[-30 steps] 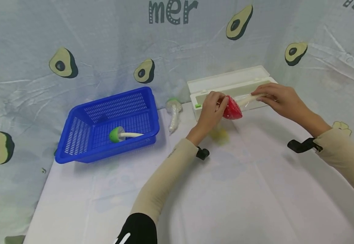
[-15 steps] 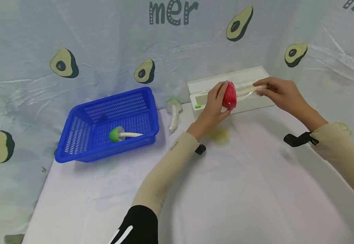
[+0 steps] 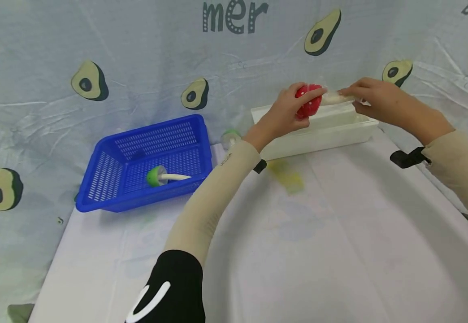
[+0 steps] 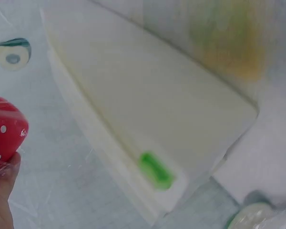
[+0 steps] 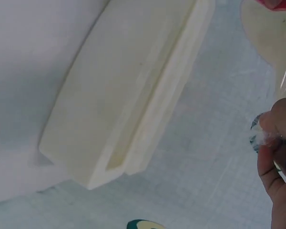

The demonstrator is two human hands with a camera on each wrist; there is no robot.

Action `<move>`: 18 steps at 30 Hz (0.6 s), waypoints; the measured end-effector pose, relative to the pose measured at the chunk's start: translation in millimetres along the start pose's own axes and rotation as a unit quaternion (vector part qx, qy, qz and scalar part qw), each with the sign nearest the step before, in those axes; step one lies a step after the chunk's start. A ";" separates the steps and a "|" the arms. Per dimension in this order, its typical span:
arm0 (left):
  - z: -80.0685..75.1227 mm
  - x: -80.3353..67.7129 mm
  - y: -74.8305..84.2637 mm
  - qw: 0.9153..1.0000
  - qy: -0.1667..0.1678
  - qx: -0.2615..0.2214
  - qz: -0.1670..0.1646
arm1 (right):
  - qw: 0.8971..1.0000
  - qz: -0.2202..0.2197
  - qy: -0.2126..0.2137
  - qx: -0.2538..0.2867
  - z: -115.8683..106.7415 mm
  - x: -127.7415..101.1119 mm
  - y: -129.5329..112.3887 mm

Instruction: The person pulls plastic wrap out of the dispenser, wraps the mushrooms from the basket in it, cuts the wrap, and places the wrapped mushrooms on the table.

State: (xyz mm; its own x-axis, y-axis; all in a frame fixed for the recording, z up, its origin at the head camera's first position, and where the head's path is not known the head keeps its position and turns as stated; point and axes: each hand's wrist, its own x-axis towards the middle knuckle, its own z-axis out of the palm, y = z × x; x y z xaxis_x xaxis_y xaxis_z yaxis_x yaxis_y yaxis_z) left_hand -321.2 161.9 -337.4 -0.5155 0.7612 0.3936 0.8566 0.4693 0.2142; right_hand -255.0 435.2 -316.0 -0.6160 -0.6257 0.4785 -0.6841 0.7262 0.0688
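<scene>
1. Both hands have risen since the earlier pictures: the toy mushroom, which was held low in front of the white box a second ago, now sits in the air above the box's back edge, close to the avocado-print cloth behind.
2. The left hand curls its fingers round the red spotted cap. In the left wrist view the cap shows at the picture's left edge with clear film wrinkled between it and the thumb.
3. The right hand pinches the pale stem end, just to the right of the cap. The right wrist view shows its fingertips closed on crumpled clear film, so the grip of each hand is tight and neither has let go.
4. Judging from the lift and the film round it, the wrapping looks to be in its finishing stage, with the mushroom pulled up and away from the box.
5. Well to the left of the left hand's grip, the blue basket rests on the surface, with a green-capped mushroom lying inside it.
6. Another green-topped mushroom lies between basket and box, partly hidden by the left forearm.
</scene>
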 end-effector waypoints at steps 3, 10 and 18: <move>-15.4 8.4 -2.1 1.000 -0.007 0.006 0.001 | 0.999 -0.020 -0.024 -0.011 -11.9 10.5 7.3; -54.3 26.1 0.7 1.000 0.016 -0.021 0.000 | 0.999 0.002 -0.037 -0.037 -45.1 31.3 15.9; -102.7 40.7 13.1 0.999 0.025 0.008 -0.018 | 0.995 0.035 -0.042 -0.077 -86.8 56.6 12.0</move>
State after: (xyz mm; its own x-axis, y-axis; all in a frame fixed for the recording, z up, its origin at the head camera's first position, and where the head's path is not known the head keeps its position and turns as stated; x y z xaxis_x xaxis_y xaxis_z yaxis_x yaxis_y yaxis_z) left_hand -328.7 153.1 -226.8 -0.5439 0.7204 0.4303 0.8368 0.5037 0.2144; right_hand -264.2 433.3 -212.1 -0.6956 -0.5885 0.4120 -0.5736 0.8003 0.1746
